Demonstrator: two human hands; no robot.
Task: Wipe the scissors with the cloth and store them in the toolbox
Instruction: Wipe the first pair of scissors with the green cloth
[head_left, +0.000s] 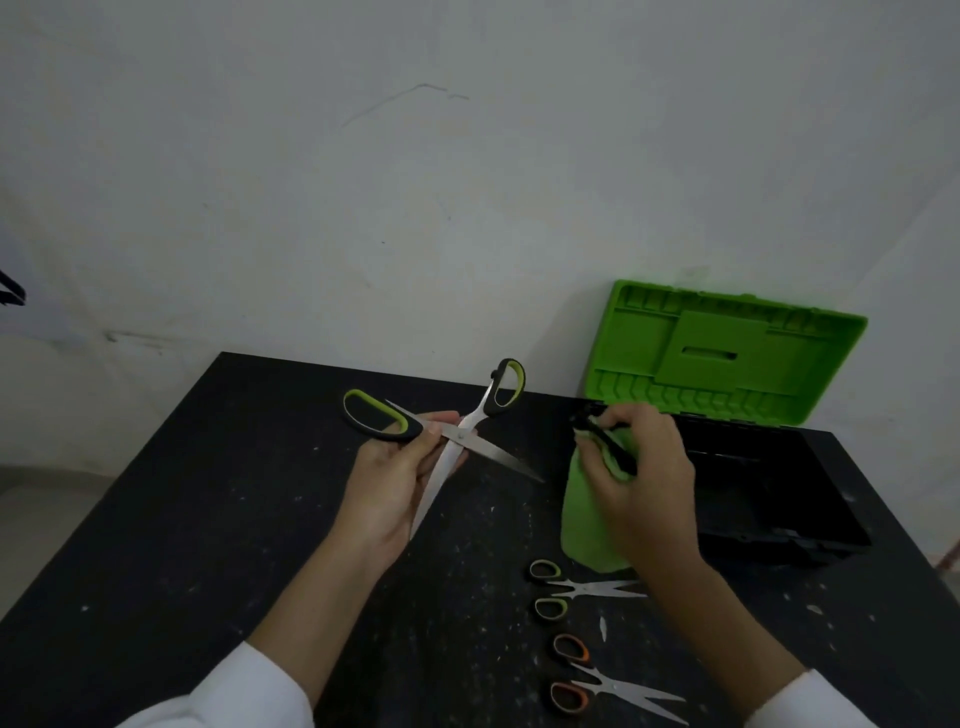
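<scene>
My left hand (395, 467) holds a large pair of scissors (470, 431) with black and lime handles at the pivot, blades spread wide, above the black table. My right hand (641, 467) grips a green cloth (582, 525) that hangs down, together with a thin black object I cannot identify. The toolbox (769, 499) stands at the right, its black body open and its green lid (727, 353) raised against the wall.
Two smaller pairs of scissors lie on the black table (208, 519) near the front: one with green handles (576, 590) and one with orange handles (597, 680). White specks dot the tabletop. A pale wall stands behind the table.
</scene>
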